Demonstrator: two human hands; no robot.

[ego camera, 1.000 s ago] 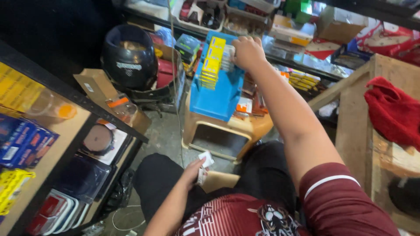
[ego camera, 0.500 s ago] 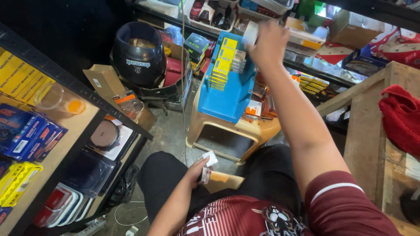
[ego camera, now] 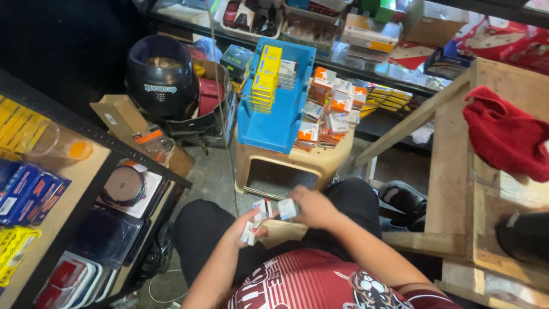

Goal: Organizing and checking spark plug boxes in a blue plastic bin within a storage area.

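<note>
Both the left hand [ego camera: 243, 226] and right hand [ego camera: 311, 206] pinch small boxes [ego camera: 269, 212] loosely above the lap, so one could slip to the floor [ego camera: 214, 177].

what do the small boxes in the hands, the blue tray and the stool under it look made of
Small boxes: printed cardboard by the look, with sharp folded edges. Blue tray: moulded plastic, smooth with an even colour. Beige stool: also plastic, slightly glossy with rounded moulded corners and scuff marks.
</note>
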